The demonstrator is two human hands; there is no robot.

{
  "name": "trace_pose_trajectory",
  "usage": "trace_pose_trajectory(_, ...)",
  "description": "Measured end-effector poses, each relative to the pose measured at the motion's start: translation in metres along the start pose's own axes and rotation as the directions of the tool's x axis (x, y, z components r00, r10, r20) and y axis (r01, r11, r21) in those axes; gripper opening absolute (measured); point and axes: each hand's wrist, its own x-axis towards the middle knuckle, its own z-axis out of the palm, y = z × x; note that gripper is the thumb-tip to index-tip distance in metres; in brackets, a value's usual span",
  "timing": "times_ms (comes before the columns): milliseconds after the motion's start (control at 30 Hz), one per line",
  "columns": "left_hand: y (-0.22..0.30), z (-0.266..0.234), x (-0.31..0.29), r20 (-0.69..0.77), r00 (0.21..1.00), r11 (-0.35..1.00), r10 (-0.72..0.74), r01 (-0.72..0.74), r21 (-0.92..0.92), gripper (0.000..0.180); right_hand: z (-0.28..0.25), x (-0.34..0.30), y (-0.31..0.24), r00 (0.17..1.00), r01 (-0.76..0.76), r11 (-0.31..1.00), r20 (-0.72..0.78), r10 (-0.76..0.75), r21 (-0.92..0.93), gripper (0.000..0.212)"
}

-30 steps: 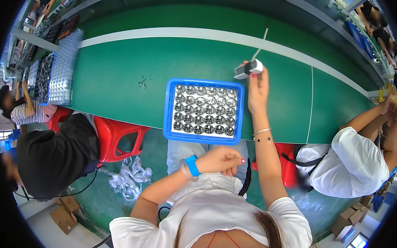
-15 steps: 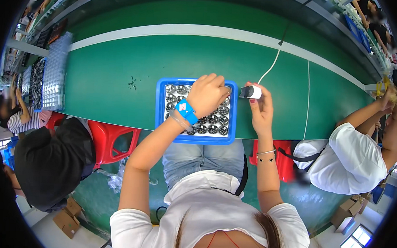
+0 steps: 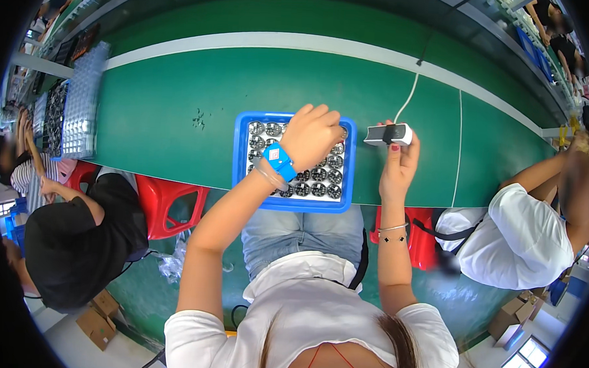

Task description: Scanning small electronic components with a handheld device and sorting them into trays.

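Observation:
A blue tray (image 3: 349, 170) lies at the near edge of the green table, holding rows of round, dark, shiny parts (image 3: 318, 189) on a white liner. My left hand (image 3: 311, 139) is over the tray, fingers curled down at its far right part; what they pinch, if anything, is hidden. A blue band is on that wrist. Just right of the tray, my right hand (image 3: 398, 172) grips a small white-and-black corded device (image 3: 403, 133), thumb on the near side. The device points left and stays apart from the tray.
A white cord (image 3: 410, 97) runs from the device toward the far side. Small dark bits (image 3: 199, 119) lie on the table left of the tray. Stacked clear plastic trays (image 3: 81, 109) stand at the far left. People sit on both sides, with red stools (image 3: 168, 208) beside me.
My right hand has turned the device and drawn it slightly right, away from the tray. My left hand stays over the tray, its fingers shifted a little. The person at left has moved an arm.

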Motion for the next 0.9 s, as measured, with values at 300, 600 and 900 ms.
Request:
trace_pose_trajectory(300,0.009,-0.006,-0.014,0.0,0.998,0.99,-0.066,0.066,-0.126,0.018,-0.011,-0.019,-0.004,0.984,-0.014,0.996,0.176,0.03,-0.089,0.034)
trace_pose_trajectory(600,0.015,-0.007,-0.019,-0.055,0.998,0.989,-0.013,0.004,-0.15,0.011,0.004,-0.021,-0.003,0.974,0.013,0.972,0.221,0.04,-0.233,0.031)
trace_pose_trajectory(900,0.013,-0.004,-0.017,-0.025,1.0,0.999,0.007,-0.008,-0.032,0.007,-0.002,-0.025,-0.007,1.0,0.009,1.0,-0.018,-0.009,-0.019,0.036)
